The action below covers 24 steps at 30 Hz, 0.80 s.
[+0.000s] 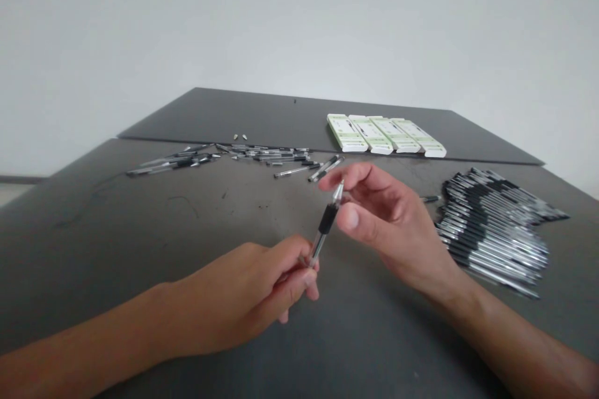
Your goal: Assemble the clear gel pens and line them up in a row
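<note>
A clear-barrelled pen (pixel 322 234) with a black rubber grip points up and slightly right, its metal tip uncapped. My left hand (pixel 262 287) pinches the lower end of its barrel between thumb and fingers. Around the pen's tip curves my right hand (pixel 393 224), thumb and fingers apart, with nothing visibly held in it. Whether a right fingertip touches the tip is hard to make out. To the right of my right hand lies a large pile of similar pens (pixel 496 224).
Loose pens and pen parts (pixel 271 154) lie across the table's middle, with another bunch (pixel 173 161) to the left. Several green-and-white boxes (pixel 384 135) lie side by side on the far table (pixel 262 112). Two small pale pieces (pixel 240 136) sit near the table seam.
</note>
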Each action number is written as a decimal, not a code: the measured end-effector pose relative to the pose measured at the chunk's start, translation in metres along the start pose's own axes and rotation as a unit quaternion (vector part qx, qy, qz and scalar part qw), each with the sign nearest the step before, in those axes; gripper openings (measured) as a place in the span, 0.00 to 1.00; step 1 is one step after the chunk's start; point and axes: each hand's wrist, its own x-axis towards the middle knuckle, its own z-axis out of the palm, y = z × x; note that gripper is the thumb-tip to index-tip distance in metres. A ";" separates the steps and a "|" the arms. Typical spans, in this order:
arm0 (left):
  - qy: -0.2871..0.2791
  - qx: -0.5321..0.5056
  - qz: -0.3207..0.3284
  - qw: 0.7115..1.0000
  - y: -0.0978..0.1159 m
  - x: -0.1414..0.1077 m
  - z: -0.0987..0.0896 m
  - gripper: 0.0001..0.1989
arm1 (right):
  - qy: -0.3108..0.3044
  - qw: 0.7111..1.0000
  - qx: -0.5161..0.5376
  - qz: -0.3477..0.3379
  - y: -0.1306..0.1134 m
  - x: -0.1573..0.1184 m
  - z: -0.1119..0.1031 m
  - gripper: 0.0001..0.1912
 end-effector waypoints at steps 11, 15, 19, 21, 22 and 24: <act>-0.035 -0.081 -0.010 0.996 0.003 0.001 0.007 0.11 | -0.018 0.995 0.076 0.065 0.008 -0.003 0.006 0.05; -0.039 -0.112 -0.021 0.993 0.004 0.002 0.010 0.11 | -0.089 0.982 0.149 0.080 0.006 -0.004 0.007 0.19; -0.039 -0.141 -0.014 0.989 0.003 0.001 0.012 0.11 | -0.113 0.980 0.140 0.086 0.002 -0.004 0.005 0.15; -0.040 -0.147 -0.009 0.988 0.002 0.002 0.013 0.10 | -0.083 0.989 0.098 0.068 0.002 -0.004 0.003 0.11; -0.039 -0.147 -0.007 0.988 0.002 0.002 0.013 0.10 | -0.067 0.993 0.079 0.062 0.002 -0.003 0.002 0.10; -0.034 -0.136 -0.006 0.990 0.000 0.004 0.013 0.10 | -0.044 0.995 0.051 0.067 0.004 -0.004 0.001 0.07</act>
